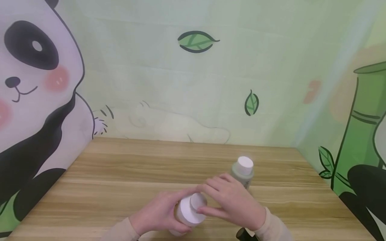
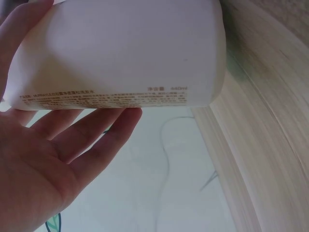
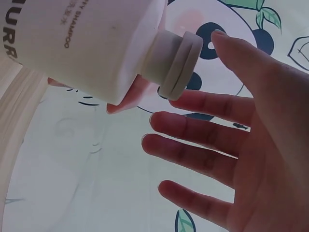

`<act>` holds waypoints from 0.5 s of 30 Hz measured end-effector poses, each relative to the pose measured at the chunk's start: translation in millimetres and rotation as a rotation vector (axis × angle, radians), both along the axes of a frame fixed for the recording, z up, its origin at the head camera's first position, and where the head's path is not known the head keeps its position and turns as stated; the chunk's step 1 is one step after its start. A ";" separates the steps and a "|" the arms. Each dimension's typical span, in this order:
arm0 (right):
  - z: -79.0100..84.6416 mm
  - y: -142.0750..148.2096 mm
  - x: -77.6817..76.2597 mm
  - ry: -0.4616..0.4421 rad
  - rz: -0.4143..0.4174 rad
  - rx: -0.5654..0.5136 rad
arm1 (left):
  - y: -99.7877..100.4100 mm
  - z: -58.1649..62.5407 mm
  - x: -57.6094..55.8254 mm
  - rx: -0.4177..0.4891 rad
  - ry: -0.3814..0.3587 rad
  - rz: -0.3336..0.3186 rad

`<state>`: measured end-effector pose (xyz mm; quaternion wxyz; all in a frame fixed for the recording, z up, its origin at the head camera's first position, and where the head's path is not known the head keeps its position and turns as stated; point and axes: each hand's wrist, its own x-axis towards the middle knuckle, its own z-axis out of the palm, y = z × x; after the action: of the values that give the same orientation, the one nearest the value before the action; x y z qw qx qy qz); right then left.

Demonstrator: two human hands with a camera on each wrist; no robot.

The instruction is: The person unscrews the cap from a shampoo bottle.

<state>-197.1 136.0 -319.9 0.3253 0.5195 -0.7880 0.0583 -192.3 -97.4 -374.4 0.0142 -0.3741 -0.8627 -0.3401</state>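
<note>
My left hand [image 1: 159,211] grips a white shampoo bottle [image 1: 187,211] around its body, the bottle tilted above the wooden table. Small brown print runs along its side in the left wrist view, where the fingers [image 2: 104,135] of that hand support it from below. The bottle's white cap [image 3: 181,65] faces my right hand [image 3: 241,140]. The right hand's fingers are spread and mostly straight. Its index fingertip lies at the cap's lower edge, while the thumb stands slightly apart from the cap in the right wrist view.
A grey-green bottle [image 1: 242,172] with a white cap stands upright just beyond the right hand. A black object [image 1: 245,235] shows partly beneath the right wrist. Behind the wooden table [image 1: 135,160] hangs a panda-and-leaf backdrop [image 1: 150,67].
</note>
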 end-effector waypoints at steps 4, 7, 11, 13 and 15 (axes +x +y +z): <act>-1.0 -2.8 0.1 0.036 0.031 -0.003 | -0.7 -0.4 0.2 0.005 0.000 -0.004; -0.9 -3.7 -0.2 0.049 0.067 -0.001 | -0.2 -0.6 0.4 0.004 0.013 0.000; 0.0 -3.0 0.1 0.025 0.124 0.030 | 0.0 -1.3 0.6 0.004 0.037 0.003; 0.7 -2.1 0.8 0.005 0.143 0.053 | -0.3 -1.7 0.8 0.006 0.040 0.002; 1.6 -1.2 1.5 -0.013 0.142 0.071 | -0.2 -1.8 0.7 0.009 0.041 0.001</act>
<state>-195.6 134.9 -318.3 0.2968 0.5850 -0.7526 0.0567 -191.5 -97.6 -376.2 0.0338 -0.3807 -0.8608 -0.3362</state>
